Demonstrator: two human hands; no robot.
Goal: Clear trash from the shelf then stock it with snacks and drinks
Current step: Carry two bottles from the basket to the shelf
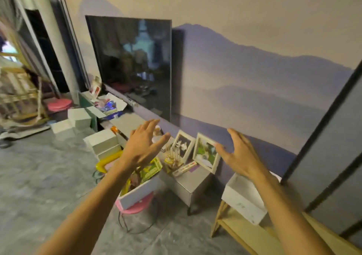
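Observation:
My left hand (142, 147) and my right hand (240, 155) are both stretched forward, fingers spread, holding nothing. Under my left hand a white box (140, 193) filled with colourful snack packets (151, 169) rests on a pink stool (135, 208). Beyond it runs a low grey cabinet (188, 184) along the wall, carrying two framed photos (205, 155), a small wooden ornament (173, 158) and a flat packet. Farther left on the cabinet an open white box (112, 106) holds crumpled wrappers. A wooden shelf (252, 237) at the lower right bears a white box (242, 198).
A large dark television (133, 67) leans against the mountain-mural wall. Several white boxes (103, 143) are stacked on the grey floor at the left, with a yellow object beside them. A second pink stool (58, 105) and a wooden frame stand far left. A dark-framed panel (333, 157) rises at the right.

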